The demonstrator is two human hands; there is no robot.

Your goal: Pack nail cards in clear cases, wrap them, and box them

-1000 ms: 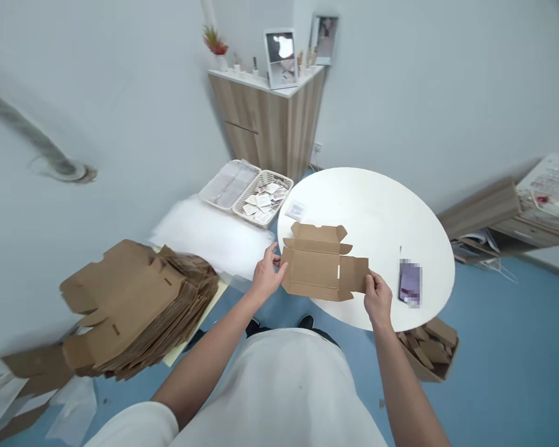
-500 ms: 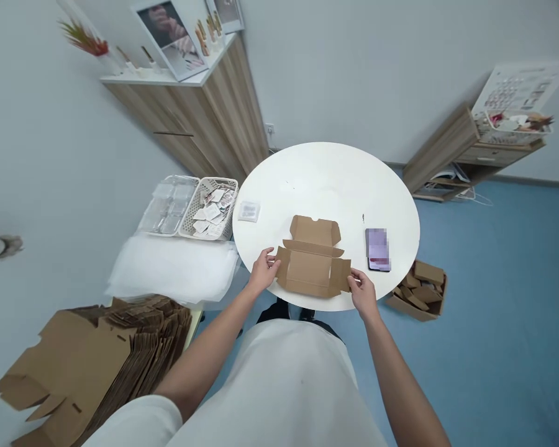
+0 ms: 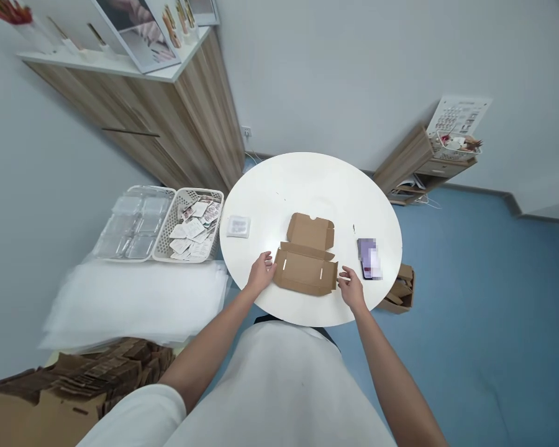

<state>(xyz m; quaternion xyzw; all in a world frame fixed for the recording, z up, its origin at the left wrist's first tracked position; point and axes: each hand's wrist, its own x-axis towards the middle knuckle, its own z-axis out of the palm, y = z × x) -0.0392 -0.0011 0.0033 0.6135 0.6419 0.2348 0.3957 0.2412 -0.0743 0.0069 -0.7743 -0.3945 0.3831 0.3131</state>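
A partly folded brown cardboard box (image 3: 302,268) lies on the white round table (image 3: 317,180), its lid panel (image 3: 310,231) spread out on the far side. Both short side flaps now stand up along its ends, and two narrow slots show in the base. My left hand (image 3: 261,273) is at the left flap, fingers apart, the fingertips touching or very close to the cardboard. By the right flap is my right hand (image 3: 351,288), its fingers stretched out and slightly spread; whether it touches the flap I cannot tell.
A phone (image 3: 369,258) lies on the table's right, a small clear packet (image 3: 238,226) on its left. Left of the table are a basket of cards (image 3: 193,226), clear plastic cases (image 3: 137,223), white sheets (image 3: 135,304) and stacked flat cardboard (image 3: 116,372). A carton (image 3: 398,295) stands at the right.
The box's left and right side flaps have gone from spread outward to upright, and my hands have moved in slightly with them. The view has shifted as my head turned.
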